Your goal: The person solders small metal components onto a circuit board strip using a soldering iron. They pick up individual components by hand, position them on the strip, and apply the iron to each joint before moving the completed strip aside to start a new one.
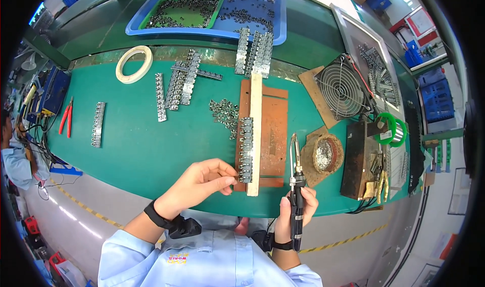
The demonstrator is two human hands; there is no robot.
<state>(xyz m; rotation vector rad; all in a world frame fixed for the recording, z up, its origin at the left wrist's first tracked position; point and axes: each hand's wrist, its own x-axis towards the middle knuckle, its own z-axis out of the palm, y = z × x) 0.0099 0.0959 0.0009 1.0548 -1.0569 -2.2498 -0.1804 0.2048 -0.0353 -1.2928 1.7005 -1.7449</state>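
Note:
My right hand (298,213) is wrapped round a black soldering iron (298,186), its metal tip and thin solder guide pointing away from me. My left hand (209,178) has thumb and fingertips drawn together beside the near end of a strip of small metal-and-black components (246,150). Whether a small piece is in that pinch is hidden. The strip lies along the left side of a pale wooden bar (256,130), which rests on a brown board (274,135). Left of the board is a pile of loose small metal parts (225,114).
Several component strips (184,79) lie farther back, near a tape roll (134,64). Red pliers (66,117) are at the left. A blue tray (280,14) of parts stands at the back. On the right are a fan (341,87), a solder-stained round dish (328,154) and a green solder spool (390,129).

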